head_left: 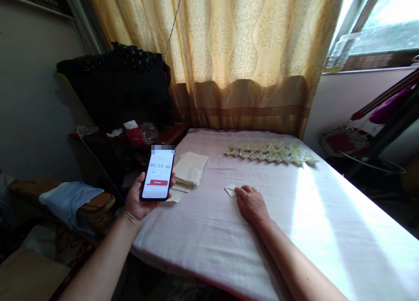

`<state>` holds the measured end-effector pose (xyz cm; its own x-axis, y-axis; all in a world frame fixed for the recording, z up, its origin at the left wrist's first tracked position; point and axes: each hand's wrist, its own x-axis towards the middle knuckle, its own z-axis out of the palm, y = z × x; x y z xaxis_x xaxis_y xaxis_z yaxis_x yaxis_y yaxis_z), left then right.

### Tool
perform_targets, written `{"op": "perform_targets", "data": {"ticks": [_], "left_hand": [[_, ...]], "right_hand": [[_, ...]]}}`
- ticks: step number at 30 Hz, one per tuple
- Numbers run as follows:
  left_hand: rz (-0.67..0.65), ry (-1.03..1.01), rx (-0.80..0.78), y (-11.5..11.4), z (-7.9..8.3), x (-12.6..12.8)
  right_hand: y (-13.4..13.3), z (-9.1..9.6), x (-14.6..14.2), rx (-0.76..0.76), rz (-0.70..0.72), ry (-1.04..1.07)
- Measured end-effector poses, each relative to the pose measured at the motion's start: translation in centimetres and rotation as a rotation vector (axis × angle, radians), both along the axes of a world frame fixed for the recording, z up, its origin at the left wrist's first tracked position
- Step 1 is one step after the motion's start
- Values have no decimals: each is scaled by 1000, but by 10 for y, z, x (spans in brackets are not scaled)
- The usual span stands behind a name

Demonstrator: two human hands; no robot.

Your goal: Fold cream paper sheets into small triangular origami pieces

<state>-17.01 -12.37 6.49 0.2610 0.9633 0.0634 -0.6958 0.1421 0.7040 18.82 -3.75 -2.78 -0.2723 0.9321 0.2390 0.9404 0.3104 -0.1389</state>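
Note:
My left hand (137, 198) is wrapped round a smartphone (157, 174), held upright above the table's left edge. Its lit screen shows 00:59:46 and a red bar. On the cloth my right hand (251, 202) rests with its fingers closed on a small folded paper (231, 190), whose pointed left end sticks out. Part of that paper is hidden under the fingers. Behind the phone lies a stack of cream paper sheets (193, 165). Farther back on the right, several folded paper pieces (268, 152) stand in rows.
A pale cloth covers the table (203, 240). Beyond the left edge, a dark cabinet holds a television (121, 95), a red tissue box (133, 134) and a glass jar (149, 133). A yellow curtain (235, 43) hangs behind. Sunlight streaks the right side.

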Motion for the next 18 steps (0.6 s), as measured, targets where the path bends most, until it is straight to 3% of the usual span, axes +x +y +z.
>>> {"op": "perform_targets", "data": {"ticks": [10, 18], "left_hand": [[311, 121, -97, -15, 20, -39], [407, 170, -85, -23, 26, -47]], "right_hand": [[0, -1, 0, 6, 3, 16], [1, -3, 1, 16, 7, 8]]}}
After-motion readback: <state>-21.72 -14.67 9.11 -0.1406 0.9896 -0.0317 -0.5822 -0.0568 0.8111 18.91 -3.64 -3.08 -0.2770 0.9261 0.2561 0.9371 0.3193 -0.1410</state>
